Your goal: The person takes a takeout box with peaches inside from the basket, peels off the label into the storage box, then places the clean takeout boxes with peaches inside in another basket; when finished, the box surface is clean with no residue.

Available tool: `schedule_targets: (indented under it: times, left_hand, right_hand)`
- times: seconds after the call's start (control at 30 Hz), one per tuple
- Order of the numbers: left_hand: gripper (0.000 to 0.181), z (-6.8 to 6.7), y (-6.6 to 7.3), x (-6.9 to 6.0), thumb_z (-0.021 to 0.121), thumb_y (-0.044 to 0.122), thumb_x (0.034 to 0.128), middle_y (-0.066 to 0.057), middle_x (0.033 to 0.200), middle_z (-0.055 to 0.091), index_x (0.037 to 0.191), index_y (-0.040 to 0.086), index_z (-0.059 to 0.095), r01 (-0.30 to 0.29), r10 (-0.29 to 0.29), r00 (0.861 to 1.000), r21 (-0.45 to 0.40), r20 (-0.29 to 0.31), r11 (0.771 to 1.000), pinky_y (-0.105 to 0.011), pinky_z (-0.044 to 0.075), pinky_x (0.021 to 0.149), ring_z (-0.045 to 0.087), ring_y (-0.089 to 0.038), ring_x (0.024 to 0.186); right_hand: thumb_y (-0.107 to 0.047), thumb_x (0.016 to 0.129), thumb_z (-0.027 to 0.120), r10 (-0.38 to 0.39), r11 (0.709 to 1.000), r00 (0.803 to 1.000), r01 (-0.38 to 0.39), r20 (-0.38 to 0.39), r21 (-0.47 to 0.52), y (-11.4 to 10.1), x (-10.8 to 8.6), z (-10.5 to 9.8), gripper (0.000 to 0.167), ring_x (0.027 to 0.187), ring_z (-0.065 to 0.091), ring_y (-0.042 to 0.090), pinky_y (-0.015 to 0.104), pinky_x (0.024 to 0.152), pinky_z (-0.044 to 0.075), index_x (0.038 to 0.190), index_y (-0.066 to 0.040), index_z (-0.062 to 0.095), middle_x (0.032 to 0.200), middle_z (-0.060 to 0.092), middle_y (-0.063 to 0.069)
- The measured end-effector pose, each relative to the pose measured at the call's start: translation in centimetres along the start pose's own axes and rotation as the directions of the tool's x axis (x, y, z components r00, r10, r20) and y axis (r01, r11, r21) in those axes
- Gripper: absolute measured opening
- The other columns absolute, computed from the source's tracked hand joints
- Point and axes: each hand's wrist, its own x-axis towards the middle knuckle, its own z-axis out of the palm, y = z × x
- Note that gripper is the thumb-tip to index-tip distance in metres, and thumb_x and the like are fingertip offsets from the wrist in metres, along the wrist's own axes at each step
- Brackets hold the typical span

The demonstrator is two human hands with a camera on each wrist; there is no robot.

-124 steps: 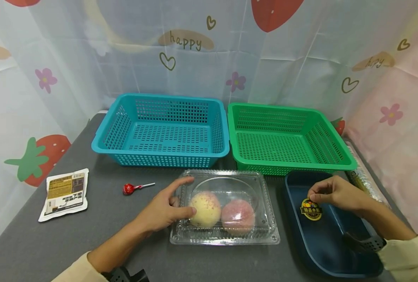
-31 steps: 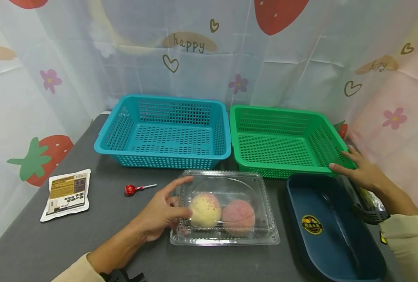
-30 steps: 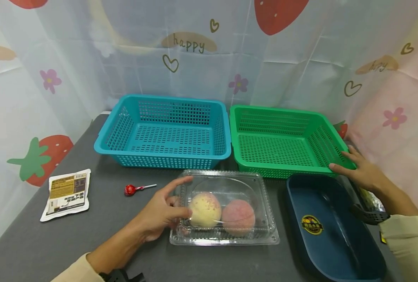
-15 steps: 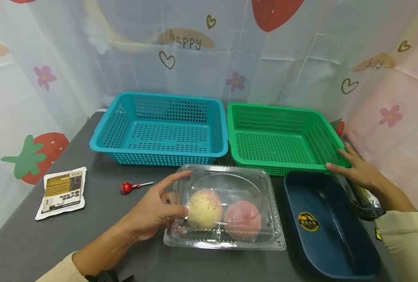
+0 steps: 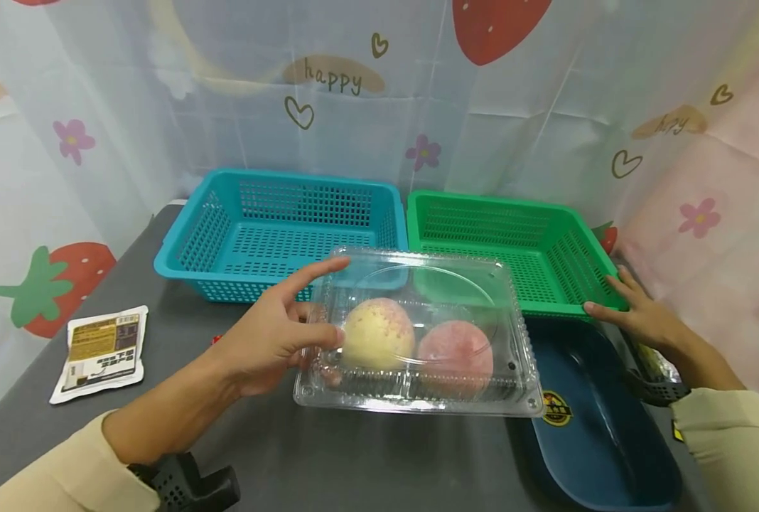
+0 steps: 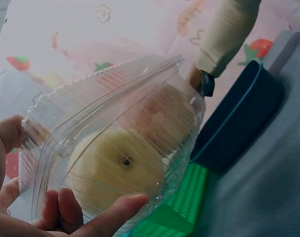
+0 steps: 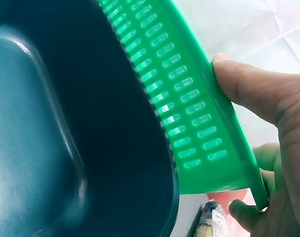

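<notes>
My left hand (image 5: 267,338) grips the left side of a clear plastic clamshell box (image 5: 520,341), thumb in front and fingers behind. It is raised off the table and tilted. Inside lie a yellow fruit with red speckles (image 5: 378,333) and a pink round fruit (image 5: 455,350); the left wrist view shows the yellow fruit (image 6: 105,168) close up. My right hand (image 5: 651,316) holds the front right corner of the green basket (image 5: 507,306). In the right wrist view its thumb (image 7: 238,76) is on the green basket's rim (image 7: 229,116), other fingertips curled by the edge.
A navy tub (image 5: 610,412) with a black-and-gold sticker (image 5: 556,409) stands at right, partly behind the box. The blue basket (image 5: 226,274) is at the back left. On the left lies a white packet (image 5: 101,352). The red lollipop (image 5: 217,339) is mostly hidden by my left arm.
My left hand has lifted the clamshell box up off the table. My right hand, earlier pinching the sticker in the navy tub, moved to the green basket's corner and has stayed there.
</notes>
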Motion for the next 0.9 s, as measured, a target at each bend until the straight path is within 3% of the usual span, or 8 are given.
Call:
schedule_targets:
  times: [0.23, 0.57, 0.63, 0.77, 0.83, 0.9]
  left_hand:
    - [0.079, 1.4, 2.6, 2.1, 0.068, -0.005, 0.0821, -0.010, 0.066, 0.047, 0.146, 0.032, 0.040, -0.016, 0.017, 0.999, 0.009, -0.046, 1.000, -0.040, 0.049, 0.057, 0.050, -0.022, 0.065]
    - [0.078, 3.6, 5.0, 7.4, 0.069, -0.005, 0.0814, -0.016, 0.080, 0.056, 0.141, 0.039, 0.046, -0.028, 0.027, 0.999, -0.006, -0.039, 1.000, -0.047, 0.053, 0.055, 0.045, -0.022, 0.064]
    - [0.077, 4.1, 5.2, 8.5, 0.070, -0.004, 0.0814, -0.017, 0.087, 0.057, 0.141, 0.040, 0.046, -0.028, 0.028, 0.999, -0.004, -0.037, 1.000, -0.049, 0.053, 0.059, 0.047, -0.024, 0.071]
    - [0.076, 5.0, 5.2, 10.6, 0.072, 0.000, 0.0813, -0.020, 0.103, 0.058, 0.139, 0.042, 0.047, -0.018, 0.019, 0.999, 0.007, -0.044, 1.000, -0.050, 0.051, 0.064, 0.048, -0.028, 0.087]
    - [0.075, 5.5, 5.0, 11.6, 0.073, 0.001, 0.0812, -0.015, 0.128, 0.051, 0.138, 0.042, 0.048, -0.018, 0.019, 0.998, 0.014, -0.054, 1.000, -0.049, 0.051, 0.064, 0.048, -0.029, 0.097]
    - [0.075, 6.0, 4.7, 12.7, 0.073, 0.001, 0.0811, -0.007, 0.139, 0.041, 0.138, 0.042, 0.048, -0.020, 0.021, 0.998, 0.021, -0.061, 1.000, -0.043, 0.047, 0.057, 0.045, -0.028, 0.086]
  right_hand:
    - [-0.044, 0.094, 0.054, -0.002, 1.000, 1.000, 0.002, 0.005, 0.031, 0.0, 0.1, 0.1, 0.093, 0.135, -0.012, 0.056, 0.078, 0.095, 0.006, 0.150, 0.007, 0.000, 0.153, -0.018, 0.028]
    - [-0.037, 0.094, 0.056, -0.035, 0.996, 0.999, 0.035, -0.001, 0.085, 0.2, 0.5, -0.2, 0.091, 0.135, -0.013, 0.055, 0.074, 0.099, 0.002, 0.147, 0.012, 0.001, 0.151, -0.016, 0.033]
    - [-0.032, 0.094, 0.058, -0.068, 0.991, 0.998, 0.070, -0.017, 0.113, 0.3, 0.5, -0.2, 0.089, 0.135, -0.014, 0.055, 0.074, 0.100, 0.000, 0.145, 0.014, 0.003, 0.150, -0.015, 0.035]
    - [-0.032, 0.093, 0.060, -0.070, 0.989, 0.997, 0.071, -0.018, 0.128, 0.2, 0.3, -0.1, 0.089, 0.135, -0.015, 0.054, 0.076, 0.097, 0.000, 0.149, 0.008, 0.004, 0.151, -0.017, 0.032]
    - [-0.031, 0.093, 0.061, -0.073, 0.988, 0.997, 0.075, -0.017, 0.133, 0.1, 0.3, 0.0, 0.087, 0.136, -0.013, 0.053, 0.078, 0.096, 0.002, 0.151, 0.004, 0.007, 0.153, -0.014, 0.030]
    - [-0.032, 0.094, 0.058, -0.079, 0.987, 0.997, 0.081, -0.017, 0.136, 0.1, 0.2, 0.0, 0.085, 0.136, -0.011, 0.053, 0.078, 0.095, 0.003, 0.152, 0.003, 0.007, 0.154, -0.013, 0.029]
